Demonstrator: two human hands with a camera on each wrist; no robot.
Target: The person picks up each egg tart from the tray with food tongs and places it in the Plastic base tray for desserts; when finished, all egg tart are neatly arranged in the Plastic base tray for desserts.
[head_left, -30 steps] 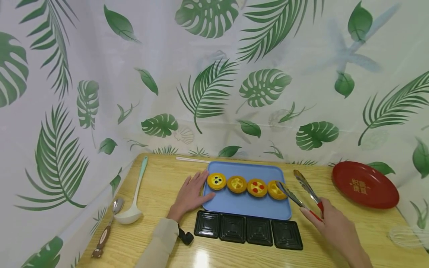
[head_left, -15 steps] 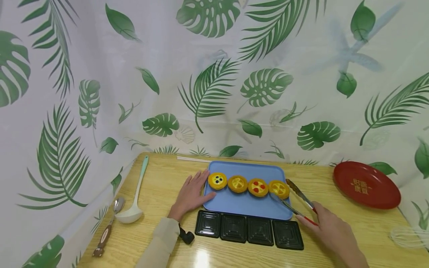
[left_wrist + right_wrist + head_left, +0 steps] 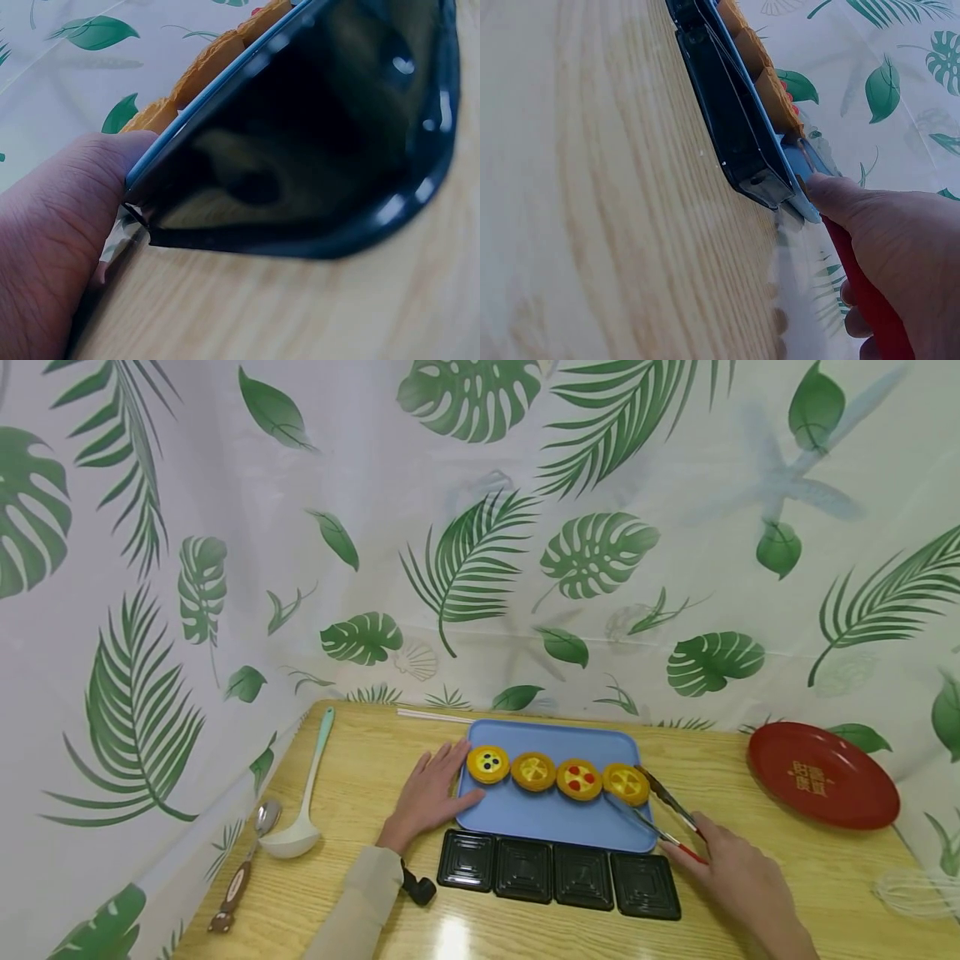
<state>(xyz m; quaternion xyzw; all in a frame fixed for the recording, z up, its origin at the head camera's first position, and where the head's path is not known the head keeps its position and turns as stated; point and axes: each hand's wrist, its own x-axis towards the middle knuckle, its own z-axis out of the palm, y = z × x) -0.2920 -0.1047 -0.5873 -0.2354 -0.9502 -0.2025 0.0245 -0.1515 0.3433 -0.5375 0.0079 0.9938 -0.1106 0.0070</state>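
Observation:
My right hand [image 3: 738, 868] grips a pair of red-handled metal tongs [image 3: 678, 811]. The tongs' two tips sit on either side of the rightmost egg tart [image 3: 626, 785], which rests at the right edge of a blue tray [image 3: 555, 820]. Three more tarts stand in a row to its left: one with red pieces [image 3: 579, 780], one with yellow wedges [image 3: 533, 772], one with dark berries [image 3: 488, 765]. With fingers spread, my left hand [image 3: 429, 797] rests at the tray's left edge, its thumb over the rim. In the right wrist view the red handle [image 3: 866, 300] lies inside my palm.
Several black square dishes [image 3: 524, 870] line the tray's near side. A red oval plate [image 3: 823, 774] lies at right, with a whisk [image 3: 911, 892] nearer. At left are a ladle [image 3: 300, 827] and a brown-handled spoon [image 3: 238, 885]. Chopsticks [image 3: 431, 716] lie behind; a leaf-print curtain [image 3: 480, 568] rises beyond.
The tongs have moved from the rightmost tart's top to around its sides, and their arms have drawn closer together. My left hand stays at the tray's edge.

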